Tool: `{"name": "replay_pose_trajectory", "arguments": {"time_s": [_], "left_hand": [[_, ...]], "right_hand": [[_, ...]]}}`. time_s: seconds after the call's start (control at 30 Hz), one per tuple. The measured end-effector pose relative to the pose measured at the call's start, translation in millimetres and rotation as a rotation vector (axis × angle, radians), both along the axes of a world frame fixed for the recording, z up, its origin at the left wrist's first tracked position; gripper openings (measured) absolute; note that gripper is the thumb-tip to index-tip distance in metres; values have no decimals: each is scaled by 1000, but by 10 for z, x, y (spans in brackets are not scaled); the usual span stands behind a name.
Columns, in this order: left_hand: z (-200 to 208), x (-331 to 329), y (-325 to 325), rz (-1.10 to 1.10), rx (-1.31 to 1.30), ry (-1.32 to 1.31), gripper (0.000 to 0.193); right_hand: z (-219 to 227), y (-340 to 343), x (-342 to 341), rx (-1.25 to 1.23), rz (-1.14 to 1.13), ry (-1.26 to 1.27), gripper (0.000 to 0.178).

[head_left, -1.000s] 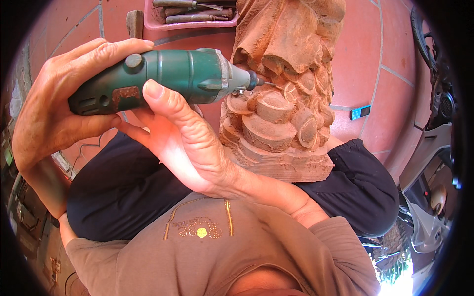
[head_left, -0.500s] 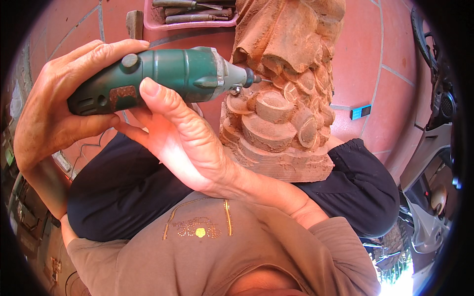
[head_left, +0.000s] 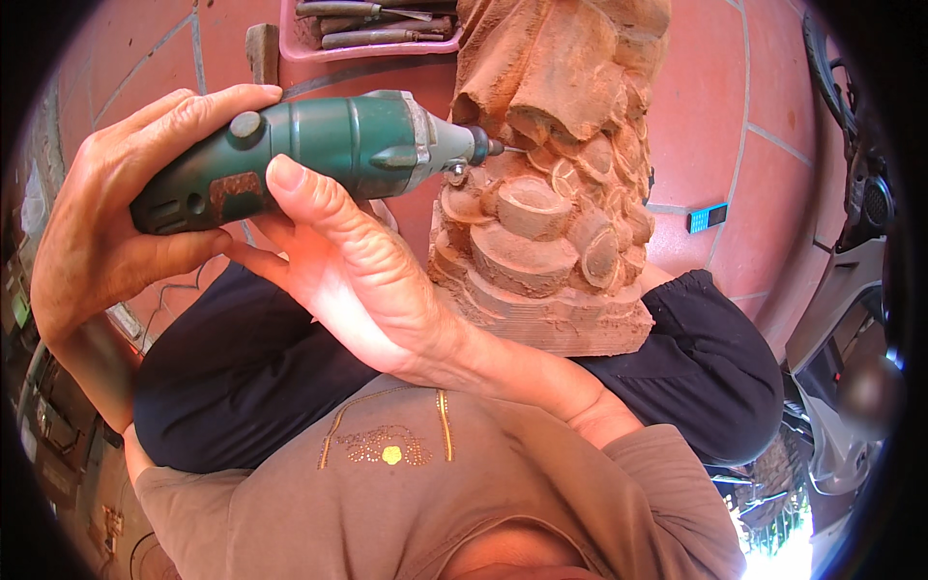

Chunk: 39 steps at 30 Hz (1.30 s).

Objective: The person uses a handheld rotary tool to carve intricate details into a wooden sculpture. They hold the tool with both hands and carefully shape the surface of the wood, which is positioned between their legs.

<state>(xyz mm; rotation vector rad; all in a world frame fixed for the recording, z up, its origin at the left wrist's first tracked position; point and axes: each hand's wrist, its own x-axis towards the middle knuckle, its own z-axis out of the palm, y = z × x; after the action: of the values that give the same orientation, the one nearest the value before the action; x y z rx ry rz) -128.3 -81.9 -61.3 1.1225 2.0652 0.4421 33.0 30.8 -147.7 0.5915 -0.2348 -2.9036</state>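
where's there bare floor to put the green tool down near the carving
Bare red tiles lie right of the wooden carving, around the small blue object and up to the scooter. A smaller patch sits upper left, beside the pink tray. The middle is crowded: both hands, left and right, grip the rotary tool over the lap.

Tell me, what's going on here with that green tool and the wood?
A person is holding a green handheld rotary tool in both hands: the left hand wraps its rear end, the right hand supports it from below. The tool's thin bit touches a reddish wooden carving that rests on the person's lap. Behind, on the red tiled floor, a pink tray holds more tools.
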Motion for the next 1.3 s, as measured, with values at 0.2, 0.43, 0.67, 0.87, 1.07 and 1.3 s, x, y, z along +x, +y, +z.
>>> {"name": "replay_pose_trajectory", "arguments": {"time_s": [0.2,0.43,0.67,0.87,1.07,1.3], "left_hand": [[-1,-21,27,-8,-7,-3,89],[-16,-2,59,-69,62,55,90],[-78,-27,118,-84,99,53,87],[-85,-29,128,-94,109,53,86],[-61,-3,99,-59,89,36,86],[-22,43,78,-49,67,53,88]], "right_hand": [[-23,-2,28,80,5,28,47],[-51,19,43,106,28,20,48],[-59,40,26,65,-5,-30,40],[-38,52,20,72,-19,-47,41],[-26,35,28,79,-7,-47,40],[-73,-2,44,148,8,7,50]]}}
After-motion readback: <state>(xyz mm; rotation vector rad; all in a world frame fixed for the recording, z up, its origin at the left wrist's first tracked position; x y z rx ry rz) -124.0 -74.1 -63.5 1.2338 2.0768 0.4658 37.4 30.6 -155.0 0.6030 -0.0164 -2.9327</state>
